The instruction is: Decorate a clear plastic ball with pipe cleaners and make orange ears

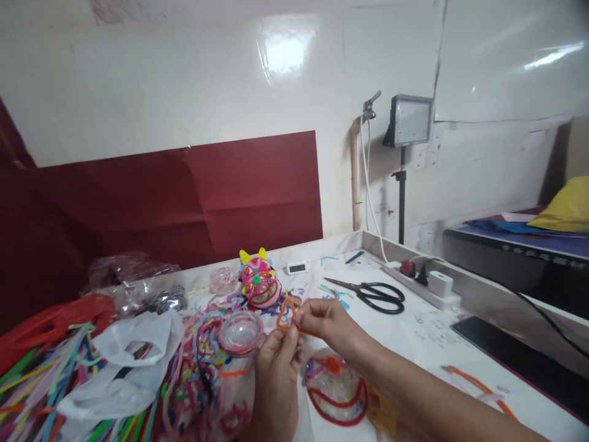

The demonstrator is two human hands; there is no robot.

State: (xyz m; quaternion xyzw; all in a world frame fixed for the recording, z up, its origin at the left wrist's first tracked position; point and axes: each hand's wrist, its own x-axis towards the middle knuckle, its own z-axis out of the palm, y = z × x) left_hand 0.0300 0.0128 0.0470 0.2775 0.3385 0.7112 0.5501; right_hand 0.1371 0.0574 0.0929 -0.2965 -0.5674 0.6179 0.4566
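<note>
An orange pipe cleaner [280,315], bent into a small triangular loop, is held up between my two hands. My left hand [278,371] pinches its lower edge between thumb and forefinger. On the loop's right side, my right hand [327,322] grips it with the fingertips, and a length of orange runs under the fingers. Below my hands lies a clear plastic mask-like piece [338,402] with a red pipe-cleaner mouth and an orange nose. A finished-looking pink face [260,282] with yellow ears and a green nose stands behind them.
Black-handled scissors [375,294] lie to the right, near a power strip [423,285] and a dark phone [519,362]. Loose pipe cleaners [32,393], a white plastic bag [124,356] and a clear round dome [242,331] crowd the left. A small white digital display [297,267] sits behind.
</note>
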